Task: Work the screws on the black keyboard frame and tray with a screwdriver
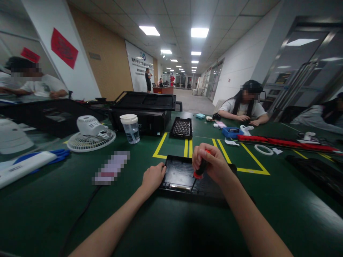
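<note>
A shallow black plastic casing (178,171) with a raised rim lies flat on the green table in front of me. My left hand (153,177) grips its left edge, the thumb side by the upper corner. In my right hand (210,160) is a screwdriver (198,174) with a red and black handle, held in closed fingers. Its shaft slants down to the casing's near edge, beside a light strip (180,187) set along that edge. Whether the tip sits on a screw is too small to tell. My right hand and forearm hide the casing's right part.
Beyond the casing stand a black tray of small parts (181,127), a large black box (139,121) and a lidded cup (130,128). To the left lie a white fan (91,137) and a phone (111,169) on a cable. Co-workers sit around; a blue tray (230,132) is right.
</note>
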The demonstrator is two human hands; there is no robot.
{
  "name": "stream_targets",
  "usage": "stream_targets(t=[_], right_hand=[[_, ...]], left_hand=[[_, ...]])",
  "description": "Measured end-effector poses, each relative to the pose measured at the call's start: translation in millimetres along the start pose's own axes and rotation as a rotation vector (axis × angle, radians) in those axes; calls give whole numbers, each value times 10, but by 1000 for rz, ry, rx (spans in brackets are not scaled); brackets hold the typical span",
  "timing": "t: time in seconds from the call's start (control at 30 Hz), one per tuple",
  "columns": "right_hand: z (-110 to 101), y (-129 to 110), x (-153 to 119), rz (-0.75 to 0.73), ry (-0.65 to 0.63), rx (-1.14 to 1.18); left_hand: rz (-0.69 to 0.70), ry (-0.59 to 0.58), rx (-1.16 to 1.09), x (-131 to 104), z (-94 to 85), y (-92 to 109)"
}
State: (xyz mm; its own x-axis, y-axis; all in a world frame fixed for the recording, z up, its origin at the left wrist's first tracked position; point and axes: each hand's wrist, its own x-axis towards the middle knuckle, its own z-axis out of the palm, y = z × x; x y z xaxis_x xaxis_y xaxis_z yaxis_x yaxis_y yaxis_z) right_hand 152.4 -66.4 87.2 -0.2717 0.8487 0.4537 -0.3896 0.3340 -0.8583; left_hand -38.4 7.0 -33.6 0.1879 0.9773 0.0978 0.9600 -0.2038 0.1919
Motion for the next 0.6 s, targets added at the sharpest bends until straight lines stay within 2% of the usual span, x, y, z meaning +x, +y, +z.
stream_targets(t=[0.27, 0.6], right_hand=[[-5, -104, 14, 90, -54, 98], [-50, -99, 0, 115, -93, 134]], left_hand=[[-15, -16, 8, -10, -18, 2], [-8, -12, 1, -15, -26, -1]])
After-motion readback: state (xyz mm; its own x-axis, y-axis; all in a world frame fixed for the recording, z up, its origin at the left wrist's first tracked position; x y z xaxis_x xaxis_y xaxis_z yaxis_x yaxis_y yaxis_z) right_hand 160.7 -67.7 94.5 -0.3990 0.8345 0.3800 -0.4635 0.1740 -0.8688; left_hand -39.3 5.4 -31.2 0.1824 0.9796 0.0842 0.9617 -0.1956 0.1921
